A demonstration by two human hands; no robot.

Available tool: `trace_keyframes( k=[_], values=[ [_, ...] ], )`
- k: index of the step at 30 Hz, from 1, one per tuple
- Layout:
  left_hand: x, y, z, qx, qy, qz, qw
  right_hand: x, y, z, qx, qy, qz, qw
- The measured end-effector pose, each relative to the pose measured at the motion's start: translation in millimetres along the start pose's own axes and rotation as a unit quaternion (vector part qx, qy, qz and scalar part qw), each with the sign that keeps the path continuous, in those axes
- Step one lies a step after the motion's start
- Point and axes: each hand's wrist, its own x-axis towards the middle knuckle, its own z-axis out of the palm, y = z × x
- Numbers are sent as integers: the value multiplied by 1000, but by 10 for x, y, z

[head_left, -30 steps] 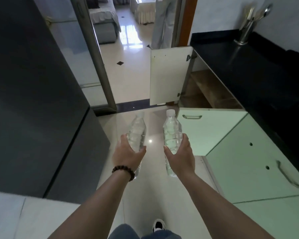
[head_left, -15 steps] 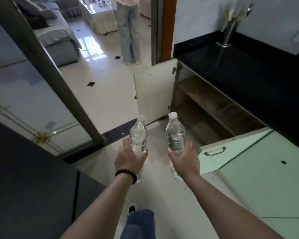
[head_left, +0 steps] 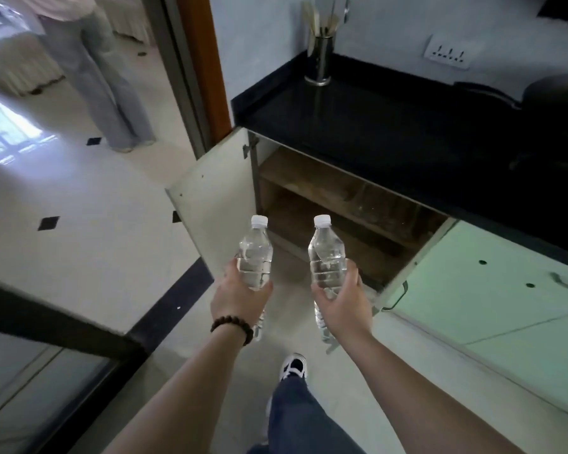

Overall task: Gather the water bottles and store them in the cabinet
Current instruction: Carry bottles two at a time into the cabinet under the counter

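I hold two clear water bottles with white caps, both upright at mid-frame. My left hand, with a bead bracelet on the wrist, grips the left bottle. My right hand grips the right bottle. Just beyond them the cabinet under the black counter stands with both doors swung out, showing a bare wooden shelf and floor. Its left door hangs open behind the left bottle. The bottles are in front of the opening, outside it.
The pale green right door juts out beside my right hand. A black counter carries a metal utensil holder. Another person's legs stand in the doorway at upper left. A dark glass-fronted unit sits low left.
I have stepped closer to the cabinet and the view has swung right. Its opening now fills mid-frame right behind the bottles. Both hands keep their grip.
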Motion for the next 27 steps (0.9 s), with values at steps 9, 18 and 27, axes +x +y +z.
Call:
trace_keyframes(
  k=[9,18,27],
  values=[
    [987,497,579,3,-106,79,991,828,129,157,14,82,87,993],
    [1827,1004,1118,92,-203,131,966,1590,259,278,28,114,198,973],
    [2486,1102,1663,127,-270,143,944,2112,402,614,24,130,280,951]
  ],
)
